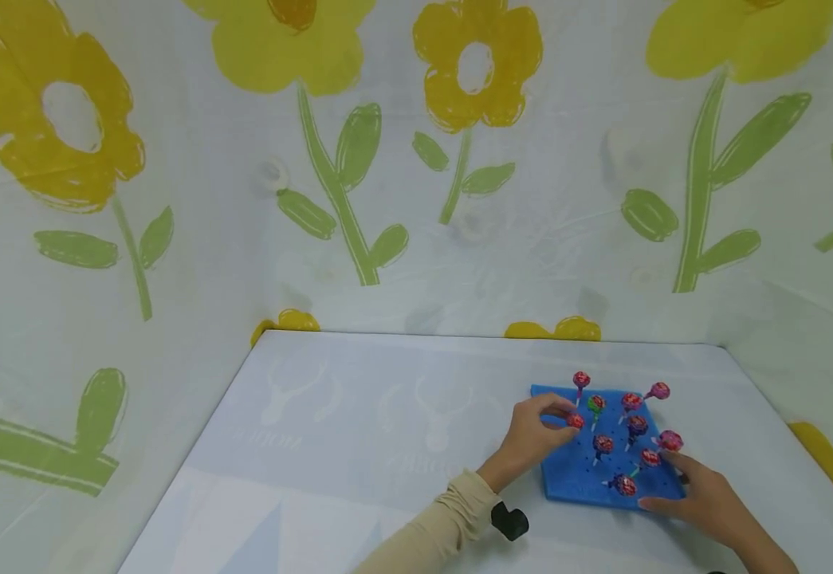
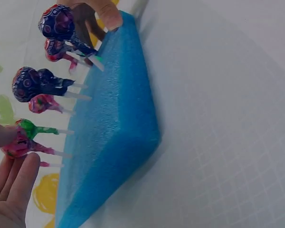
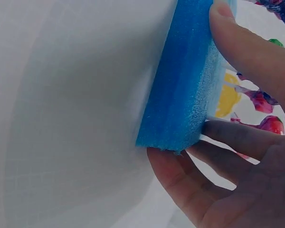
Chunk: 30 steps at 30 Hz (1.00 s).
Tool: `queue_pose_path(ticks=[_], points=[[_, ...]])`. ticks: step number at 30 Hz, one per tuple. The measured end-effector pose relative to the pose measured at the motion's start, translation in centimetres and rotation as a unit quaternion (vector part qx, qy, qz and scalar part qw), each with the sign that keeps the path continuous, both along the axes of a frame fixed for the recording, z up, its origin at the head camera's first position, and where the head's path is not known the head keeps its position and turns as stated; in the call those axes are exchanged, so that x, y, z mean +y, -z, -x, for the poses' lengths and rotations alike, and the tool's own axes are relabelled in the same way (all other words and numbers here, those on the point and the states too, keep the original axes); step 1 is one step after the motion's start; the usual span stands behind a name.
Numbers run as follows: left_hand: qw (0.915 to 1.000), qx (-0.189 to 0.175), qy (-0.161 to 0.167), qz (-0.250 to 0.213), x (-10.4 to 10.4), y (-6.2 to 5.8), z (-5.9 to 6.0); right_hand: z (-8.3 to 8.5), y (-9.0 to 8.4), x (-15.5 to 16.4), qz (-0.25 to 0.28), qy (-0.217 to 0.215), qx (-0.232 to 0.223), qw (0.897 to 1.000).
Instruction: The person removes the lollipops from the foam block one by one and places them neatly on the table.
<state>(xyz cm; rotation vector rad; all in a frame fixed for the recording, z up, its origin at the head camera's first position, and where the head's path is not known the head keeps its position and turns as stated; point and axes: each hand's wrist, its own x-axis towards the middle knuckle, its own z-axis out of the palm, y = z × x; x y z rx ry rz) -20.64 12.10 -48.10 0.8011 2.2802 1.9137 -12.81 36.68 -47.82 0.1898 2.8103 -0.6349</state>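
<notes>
Flowered cloth [image 1: 552, 255] backs the foam block [image 1: 563, 482]; at its left your left hand [image 1: 528, 435] pinches a lollipop [image 1: 575, 421] (perhaps seating it); your right hand [image 1: 710, 498] grips the block's near-right corner. Next needs steadiness.

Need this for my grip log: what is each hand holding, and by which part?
The left hand pinches a pink-wrapped lollipop by its round head; the right hand holds the blue foam block at its near right corner.
</notes>
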Motion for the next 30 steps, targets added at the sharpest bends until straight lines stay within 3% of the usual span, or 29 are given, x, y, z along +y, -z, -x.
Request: queue_pose_path(ticks=[8, 18, 24, 30], points=[[0.9998, 0.004, 0.014, -0.013, 0.47, 0.90, -0.20, -0.29, 0.16, 0.13, -0.002, 0.021, -0.022, 1.000], [0.9984, 0.009, 0.039, -0.041, 0.99, 0.65, 0.12, 0.11, -0.12, 0.29, -0.004, 0.004, 0.006, 1.000], [0.9991, 0.021, 0.009, -0.035, 0.81, 0.48, 0.30, 0.17, -0.21, 0.01, 0.006, 0.008, 0.015, 1.000], [0.9981, 0.015, 0.005, -0.059, 0.33, 0.03, 0.25, -0.01, 0.12, -0.04, 0.006, 0.015, 0.002, 1.000]])
